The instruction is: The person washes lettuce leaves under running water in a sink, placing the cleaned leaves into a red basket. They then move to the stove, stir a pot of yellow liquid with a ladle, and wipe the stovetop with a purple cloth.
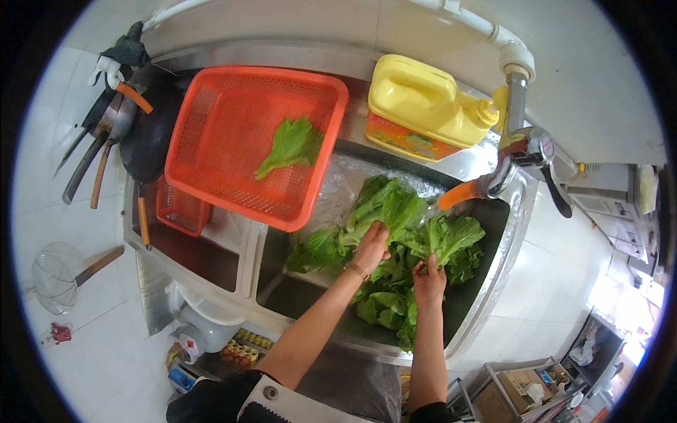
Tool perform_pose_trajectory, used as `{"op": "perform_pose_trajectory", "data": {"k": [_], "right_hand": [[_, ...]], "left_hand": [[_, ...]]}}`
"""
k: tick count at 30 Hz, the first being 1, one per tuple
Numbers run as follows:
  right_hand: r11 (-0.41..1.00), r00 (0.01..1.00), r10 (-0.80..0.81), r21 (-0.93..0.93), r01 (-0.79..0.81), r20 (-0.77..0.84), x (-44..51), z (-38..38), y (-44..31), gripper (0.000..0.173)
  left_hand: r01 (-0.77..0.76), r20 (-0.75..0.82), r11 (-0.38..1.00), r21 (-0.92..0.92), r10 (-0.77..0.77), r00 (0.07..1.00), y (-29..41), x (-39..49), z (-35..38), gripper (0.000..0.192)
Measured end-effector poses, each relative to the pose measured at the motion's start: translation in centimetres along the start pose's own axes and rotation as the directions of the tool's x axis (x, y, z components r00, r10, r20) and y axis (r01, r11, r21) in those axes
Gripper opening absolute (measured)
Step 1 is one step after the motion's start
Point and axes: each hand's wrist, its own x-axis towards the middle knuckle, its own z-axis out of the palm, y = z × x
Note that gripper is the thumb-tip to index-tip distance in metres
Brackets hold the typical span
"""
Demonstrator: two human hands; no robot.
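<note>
Both my hands are over the right basin of a stainless steel sink [285, 301], among loose green leafy vegetables that look like lettuce. My left hand [373, 247], with a band on its wrist, has its fingers curled around the base of a leafy bunch [389, 203]. Its fingertips are partly hidden. To the right, my right hand [429, 277] pinches the stem end of a lettuce leaf [452, 238] between thumb and fingers. More leaves [383, 309] lie below and between the hands. A red plastic basket [211, 185] at upper left holds one leaf [295, 143].
An orange-tipped faucet [489, 185] reaches over the basin's right side. A yellow jug [412, 90] stands on the back ledge. Clear plastic [338, 182] lies in the basin. At left are a smaller red basket [180, 209], a dark wok [151, 132] and hanging pans [113, 116].
</note>
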Motion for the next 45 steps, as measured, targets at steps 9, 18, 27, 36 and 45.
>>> {"op": "perform_pose_trajectory", "data": {"k": [9, 18, 27, 36, 45], "right_hand": [[0.999, 1.000, 0.008, 0.042, -0.008, 0.003, -0.3, 0.1, -0.2, 0.026], [0.964, 0.988, -0.147, -0.217, 0.156, 0.057, -1.4, 0.9, -0.6, 0.029], [0.984, 0.986, -0.125, -0.113, 0.138, 0.114, -3.3, 1.4, -1.1, 0.023], [1.000, 0.971, -0.008, -0.016, 0.013, 0.240, -5.2, 2.1, -2.0, 0.018], [0.756, 0.893, -0.026, -0.576, 0.311, 0.449, -5.2, 2.6, -3.0, 0.025]], "left_hand": [[-0.306, -0.204, 0.855, 0.419, 0.417, 0.886, -2.1, 3.2, 0.9, 0.040], [-0.306, 0.123, 0.189, 0.933, 0.631, 0.766, 3.3, -4.1, 0.1, 0.010], [-0.149, 0.033, 0.042, 0.988, 0.883, 0.468, 19.5, -14.6, -7.9, 0.036], [-0.695, 0.524, -0.058, 0.716, 0.703, 0.481, 9.8, -10.5, -1.3, 0.030], [-0.763, 0.822, -0.346, 0.546, 0.399, 0.406, 6.8, -3.7, 0.9, 0.070]]}}
